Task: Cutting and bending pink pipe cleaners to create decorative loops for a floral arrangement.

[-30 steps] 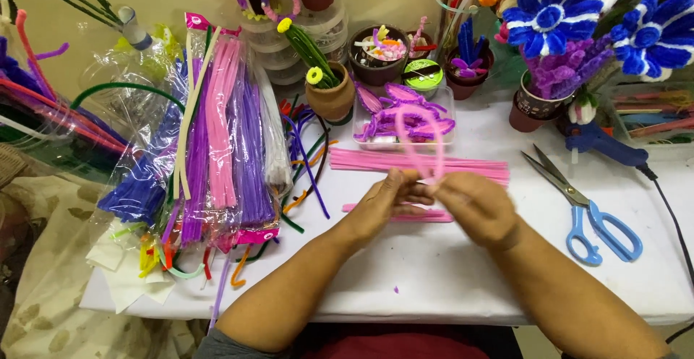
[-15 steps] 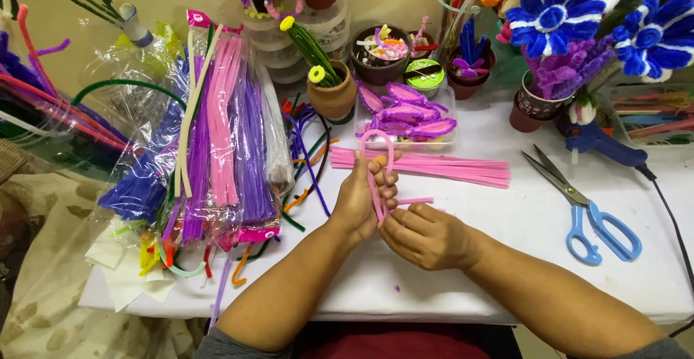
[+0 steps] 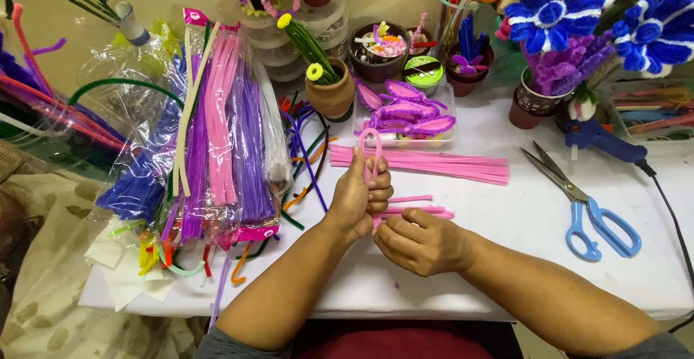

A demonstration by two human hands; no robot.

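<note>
My left hand (image 3: pixel 359 198) is closed around a pink pipe cleaner loop (image 3: pixel 371 143) that stands up above the fist, narrow and upright. My right hand (image 3: pixel 417 242) sits just below and to the right, its fingertips pinching the lower ends of the same pink pipe cleaner under the left hand. A few short pink pipe cleaner pieces (image 3: pixel 419 208) lie on the white table (image 3: pixel 506 258) right beside both hands. A bundle of long pink pipe cleaners (image 3: pixel 441 164) lies just behind them.
Blue-handled scissors (image 3: pixel 589 211) lie to the right, a blue glue gun (image 3: pixel 603 140) behind them. Packs of coloured pipe cleaners (image 3: pixel 217 142) fill the left. A clear tray of purple-pink petals (image 3: pixel 412 117), pots and pipe-cleaner flowers (image 3: pixel 557 12) line the back.
The wide pink loop has been squeezed into a narrow upright loop. Both hands shifted left; the left now grips the loop's base and the right moved below it.
</note>
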